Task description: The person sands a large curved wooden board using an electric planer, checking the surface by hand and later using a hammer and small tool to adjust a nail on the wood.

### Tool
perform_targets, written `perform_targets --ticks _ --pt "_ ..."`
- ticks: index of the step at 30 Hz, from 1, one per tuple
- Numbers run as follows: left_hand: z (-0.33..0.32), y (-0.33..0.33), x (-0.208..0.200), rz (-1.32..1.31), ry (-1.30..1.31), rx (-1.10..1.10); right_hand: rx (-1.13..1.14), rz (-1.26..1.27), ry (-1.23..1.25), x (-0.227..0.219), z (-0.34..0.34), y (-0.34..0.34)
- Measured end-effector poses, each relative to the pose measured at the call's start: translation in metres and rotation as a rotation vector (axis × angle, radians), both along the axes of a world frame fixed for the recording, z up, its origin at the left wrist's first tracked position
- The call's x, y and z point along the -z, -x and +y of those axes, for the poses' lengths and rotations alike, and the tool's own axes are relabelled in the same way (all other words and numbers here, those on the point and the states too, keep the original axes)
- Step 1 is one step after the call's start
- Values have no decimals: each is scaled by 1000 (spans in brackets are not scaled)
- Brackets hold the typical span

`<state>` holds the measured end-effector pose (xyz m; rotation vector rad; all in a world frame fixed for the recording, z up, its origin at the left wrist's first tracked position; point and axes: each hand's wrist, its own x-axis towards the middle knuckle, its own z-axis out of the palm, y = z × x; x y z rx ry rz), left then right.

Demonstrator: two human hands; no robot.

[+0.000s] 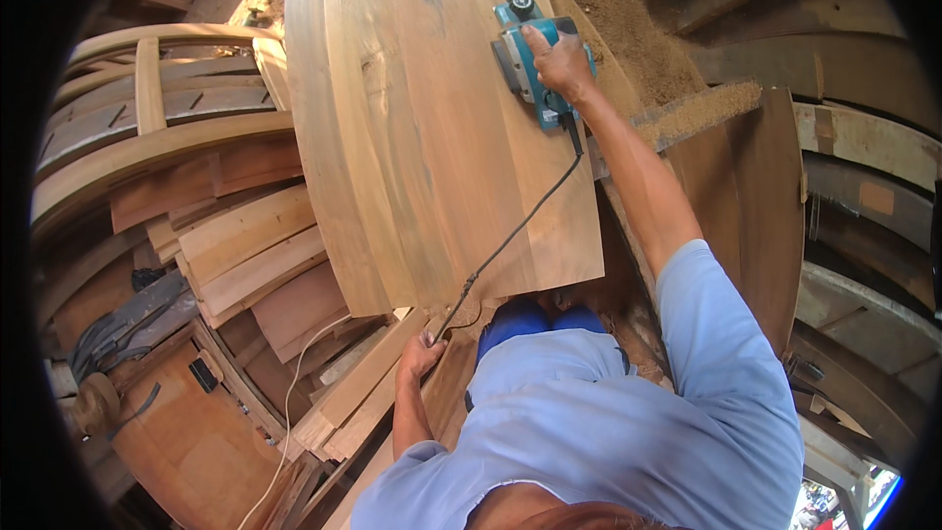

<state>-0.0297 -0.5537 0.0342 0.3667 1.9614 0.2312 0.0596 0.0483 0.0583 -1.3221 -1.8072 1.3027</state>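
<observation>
A teal electric hand planer [538,67] rests on the right part of a wide wooden panel [432,157]. My right hand [561,64] is wrapped round its top handle, arm stretched out. From the planer's rear a black power cord [525,221] runs back over the panel toward me. Down by the panel's near edge, my left hand [422,351] is closed around that cord. The panel is made of several joined boards, with dark stains at its far end and a knot at the left.
Sawdust [628,0] covers the ground at the far right, beside a dusty dark board [746,196]. Stacked planks [255,236] lie on the left, with a curved wooden frame [157,137] behind them. A white cable [294,383] and coiled black cables [123,329] are at the lower left.
</observation>
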Motion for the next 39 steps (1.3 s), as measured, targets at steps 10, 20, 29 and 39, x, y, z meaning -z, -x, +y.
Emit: perform_targets --ticks 10,20,29,39 --pt "-16 64 -10 514 -219 -330 42 36 -34 17 21 14" --pt "79 143 -57 1221 -181 98 22 -27 36 4 36 31" --pt "109 107 -38 970 88 -73 19 44 86 -1 48 37" --pt "234 -30 -14 308 -908 354 14 -37 34 -6 60 53"
